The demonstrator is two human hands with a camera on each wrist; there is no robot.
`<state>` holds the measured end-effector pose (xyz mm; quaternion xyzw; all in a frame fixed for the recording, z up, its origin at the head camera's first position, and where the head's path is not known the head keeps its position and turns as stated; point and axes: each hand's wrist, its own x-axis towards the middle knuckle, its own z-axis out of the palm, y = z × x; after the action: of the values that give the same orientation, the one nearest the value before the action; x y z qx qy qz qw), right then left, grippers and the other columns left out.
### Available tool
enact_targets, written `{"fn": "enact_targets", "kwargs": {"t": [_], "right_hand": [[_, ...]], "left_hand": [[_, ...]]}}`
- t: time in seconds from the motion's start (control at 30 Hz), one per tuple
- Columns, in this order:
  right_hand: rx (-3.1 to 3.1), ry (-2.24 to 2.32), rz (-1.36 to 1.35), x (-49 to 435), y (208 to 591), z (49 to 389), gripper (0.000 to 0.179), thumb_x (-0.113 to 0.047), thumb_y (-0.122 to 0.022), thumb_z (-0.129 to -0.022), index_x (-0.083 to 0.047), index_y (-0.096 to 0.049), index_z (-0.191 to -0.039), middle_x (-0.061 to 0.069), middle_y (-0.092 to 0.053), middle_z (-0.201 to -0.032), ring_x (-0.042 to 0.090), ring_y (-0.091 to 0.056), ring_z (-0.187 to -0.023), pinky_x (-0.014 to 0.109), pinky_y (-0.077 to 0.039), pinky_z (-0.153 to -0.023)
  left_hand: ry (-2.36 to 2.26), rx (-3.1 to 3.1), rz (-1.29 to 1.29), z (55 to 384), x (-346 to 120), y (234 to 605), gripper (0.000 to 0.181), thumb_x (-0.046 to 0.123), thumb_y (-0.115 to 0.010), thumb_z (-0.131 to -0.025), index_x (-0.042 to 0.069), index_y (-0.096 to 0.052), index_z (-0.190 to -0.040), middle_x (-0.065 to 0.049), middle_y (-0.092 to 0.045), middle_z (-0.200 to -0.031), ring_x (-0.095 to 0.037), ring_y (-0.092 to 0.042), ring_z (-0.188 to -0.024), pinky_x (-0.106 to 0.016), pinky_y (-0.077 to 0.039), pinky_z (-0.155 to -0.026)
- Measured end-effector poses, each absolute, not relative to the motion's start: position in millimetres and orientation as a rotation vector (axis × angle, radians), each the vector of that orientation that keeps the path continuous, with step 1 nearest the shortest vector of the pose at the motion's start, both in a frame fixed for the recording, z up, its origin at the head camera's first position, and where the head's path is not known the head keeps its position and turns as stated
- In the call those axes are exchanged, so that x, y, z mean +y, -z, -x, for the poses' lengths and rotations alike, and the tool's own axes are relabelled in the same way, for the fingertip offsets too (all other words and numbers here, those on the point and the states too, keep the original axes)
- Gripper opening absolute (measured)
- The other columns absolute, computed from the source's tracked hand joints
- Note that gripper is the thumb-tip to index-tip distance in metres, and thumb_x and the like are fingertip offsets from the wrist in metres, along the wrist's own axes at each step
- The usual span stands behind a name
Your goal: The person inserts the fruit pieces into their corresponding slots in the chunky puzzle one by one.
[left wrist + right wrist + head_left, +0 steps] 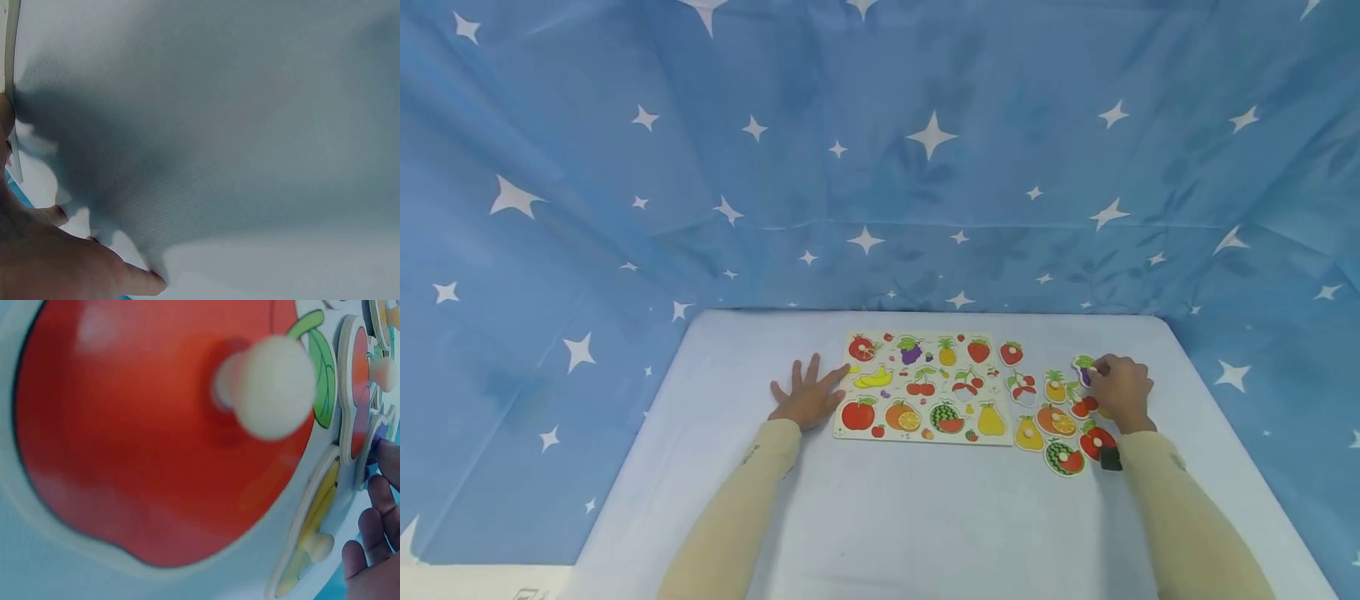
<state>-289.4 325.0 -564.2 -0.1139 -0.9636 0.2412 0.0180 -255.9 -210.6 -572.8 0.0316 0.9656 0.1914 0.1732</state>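
My right hand [1122,390] pinches a grape puzzle piece [1082,363] at the right of the table, thumb and fingertips at its purple part. The right wrist view shows the apple piece [137,437] with its round knob large in front, a banana piece [310,519] beyond it and a cherry piece [359,362] beside the grapes. My left hand [807,398] lies with fingers spread at the left edge of the wooden fruit puzzle board [973,439], fingertips on that edge. Pictures of fruit cover the board.
Between board and right hand lie several loose knobbed pieces, among them a strawberry [1011,353], a pineapple [1055,387], an orange [1054,421], a pear [1028,434] and a watermelon [1063,458]. A blue star-patterned cloth [880,167] hangs behind the white table [940,525].
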Motion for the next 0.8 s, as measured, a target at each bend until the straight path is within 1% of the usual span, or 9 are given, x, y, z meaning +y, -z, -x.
{"fn": "enact_targets", "kwargs": {"t": [0.23, 0.33, 0.53, 0.6, 0.8], "right_hand": [[-2.950, -0.699, 0.294, 317, 555, 291, 0.027, -0.009, -0.064, -0.105, 0.014, -0.061, -0.121, 0.041, -0.049, -0.129, 0.059, -0.038, -0.123, 0.074, -0.031, -0.103], [-2.926, -0.717, 0.268, 313, 550, 292, 0.025, -0.008, -0.064, -0.105, 0.013, -0.061, -0.120, 0.042, -0.046, -0.135, 0.061, -0.036, -0.126, 0.075, -0.030, -0.104], [-2.895, -0.740, 0.178, 297, 543, 296, 0.023, -0.006, -0.065, -0.104, 0.013, -0.063, -0.116, 0.042, -0.048, -0.136, 0.061, -0.037, -0.127, 0.076, -0.030, -0.103], [-2.889, -0.748, 0.143, 291, 542, 295, 0.022, -0.006, -0.065, -0.104, 0.013, -0.064, -0.115, 0.041, -0.049, -0.136, 0.061, -0.037, -0.128, 0.077, -0.029, -0.103], [-2.822, -0.777, -0.006, 270, 540, 297, 0.017, -0.004, -0.068, -0.102, 0.012, -0.067, -0.108, 0.041, -0.053, -0.132, 0.065, -0.040, -0.127, 0.081, -0.029, -0.099]], "left_hand": [[-0.574, 2.751, -0.077, 254, -216, 570, 0.066, 0.045, -0.058, -0.108, 0.035, -0.035, -0.169, -0.018, 0.000, -0.179, -0.052, 0.008, -0.160, -0.085, 0.002, -0.114], [-0.563, 2.755, -0.076, 254, -216, 570, 0.066, 0.046, -0.057, -0.108, 0.035, -0.034, -0.169, -0.018, -0.001, -0.179, -0.052, 0.007, -0.160, -0.085, 0.001, -0.115], [-0.545, 2.747, -0.064, 251, -214, 566, 0.066, 0.047, -0.056, -0.109, 0.037, -0.032, -0.170, -0.016, 0.001, -0.179, -0.050, 0.008, -0.161, -0.083, 0.001, -0.116], [-0.556, 2.751, -0.066, 249, -213, 563, 0.066, 0.045, -0.058, -0.109, 0.036, -0.035, -0.169, -0.017, -0.001, -0.179, -0.051, 0.006, -0.160, -0.084, 0.001, -0.115], [-0.558, 2.754, -0.099, 247, -210, 562, 0.063, 0.044, -0.055, -0.110, 0.036, -0.034, -0.169, -0.018, -0.002, -0.179, -0.051, 0.006, -0.160, -0.084, 0.001, -0.115]]}}
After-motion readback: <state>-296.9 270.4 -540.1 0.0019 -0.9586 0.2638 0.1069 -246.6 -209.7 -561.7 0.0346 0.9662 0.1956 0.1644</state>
